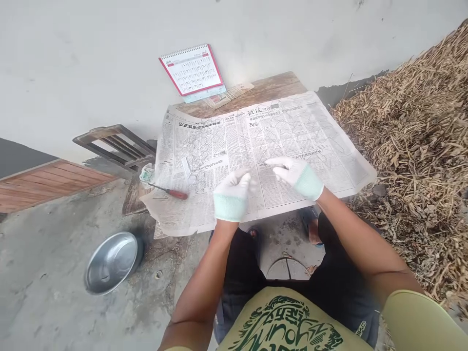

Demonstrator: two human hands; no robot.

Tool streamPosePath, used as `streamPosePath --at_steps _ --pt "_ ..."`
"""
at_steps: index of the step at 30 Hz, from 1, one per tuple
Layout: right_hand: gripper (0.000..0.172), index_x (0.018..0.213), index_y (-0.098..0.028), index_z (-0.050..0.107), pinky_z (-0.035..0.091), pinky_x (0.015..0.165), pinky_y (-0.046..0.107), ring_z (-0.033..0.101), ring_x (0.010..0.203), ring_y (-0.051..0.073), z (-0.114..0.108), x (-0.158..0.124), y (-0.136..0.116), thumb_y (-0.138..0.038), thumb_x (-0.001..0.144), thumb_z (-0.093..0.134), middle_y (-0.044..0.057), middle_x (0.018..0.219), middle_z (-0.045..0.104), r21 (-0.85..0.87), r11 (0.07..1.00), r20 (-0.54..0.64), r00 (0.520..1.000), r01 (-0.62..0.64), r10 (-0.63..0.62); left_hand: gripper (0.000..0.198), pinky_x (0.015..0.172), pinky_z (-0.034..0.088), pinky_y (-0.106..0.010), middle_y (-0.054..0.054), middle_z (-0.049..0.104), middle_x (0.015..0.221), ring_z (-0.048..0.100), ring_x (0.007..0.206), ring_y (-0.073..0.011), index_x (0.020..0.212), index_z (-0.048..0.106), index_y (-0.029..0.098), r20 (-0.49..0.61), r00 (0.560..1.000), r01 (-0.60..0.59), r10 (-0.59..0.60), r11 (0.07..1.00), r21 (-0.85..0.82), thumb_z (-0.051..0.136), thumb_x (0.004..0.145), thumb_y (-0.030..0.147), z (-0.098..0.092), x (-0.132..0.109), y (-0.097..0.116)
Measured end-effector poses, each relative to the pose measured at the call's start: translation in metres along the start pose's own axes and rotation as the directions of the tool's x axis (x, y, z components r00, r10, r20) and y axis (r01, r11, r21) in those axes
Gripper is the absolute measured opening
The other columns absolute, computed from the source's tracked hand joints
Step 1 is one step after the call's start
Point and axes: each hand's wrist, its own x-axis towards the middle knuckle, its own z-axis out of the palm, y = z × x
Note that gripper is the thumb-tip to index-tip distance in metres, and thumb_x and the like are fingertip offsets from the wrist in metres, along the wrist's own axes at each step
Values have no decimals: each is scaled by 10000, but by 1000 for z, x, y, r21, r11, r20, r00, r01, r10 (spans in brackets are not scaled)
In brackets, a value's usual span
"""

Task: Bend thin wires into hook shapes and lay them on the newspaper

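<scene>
Screwdriver (171,193) lies on the sagging left edge of the newspaper (219,141) spread over the desk (270,90) mid-frame, so one tug could roll it off. Left hand (233,192) looks curled closed and empty, right hand (297,174) I can't tell, both just above the newspaper.

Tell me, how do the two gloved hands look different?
The left hand is curled up; the right hand is stretched flatter and points to the left. The left hand sits nearer the body; the right hand reaches farther out. Both wear white gloves with pale green cuffs, above the newspaper.
</scene>
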Motion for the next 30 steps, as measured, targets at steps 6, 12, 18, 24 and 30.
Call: streamPosePath --at_steps 6,12,18,24,30 --pt "434 1321 -214 735 498 628 296 599 621 136 3 -8 -1 -276 936 544 -17 727 691 18 999 47 998 -33 32 330 882 571 -343 10 806 850 755 827 -194 1226 775 288 -149 980 -97 133 969 226 732 903 340 -9 -10 -13" --pt "460 1332 -190 726 495 603 286 575 601 130 15 -19 -12 -274 922 536 -16 714 670 90 995 64 997 -51 46 230 940 562 -349 22 805 855 752 892 -222 1114 820 345 -195 940 -195 280 910 366 738 900 328 -20 -21 -20" --pt "504 1384 -165 689 513 652 302 551 604 123 20 -30 -16 -279 911 559 -24 716 647 163 982 26 996 -90 87 142 960 542 -345 6 800 896 732 949 -251 937 838 339 -12 944 -304 329 885 354 728 869 280 -41 -26 -16" --pt "463 1355 -195 718 535 702 324 597 668 137 21 -37 -21 -294 925 576 2 774 693 98 992 5 996 -84 84 154 957 517 -383 -49 760 795 691 895 -287 872 818 308 290 880 -471 376 763 442 665 877 327 -67 -23 -13" --pt "427 1313 -213 738 548 692 327 620 683 149 33 -35 -23 -336 936 579 10 795 710 83 994 -27 997 -73 75 274 883 500 -381 -44 678 706 655 799 -252 795 765 294 471 787 -613 397 586 530 540 951 310 -86 -20 -9"
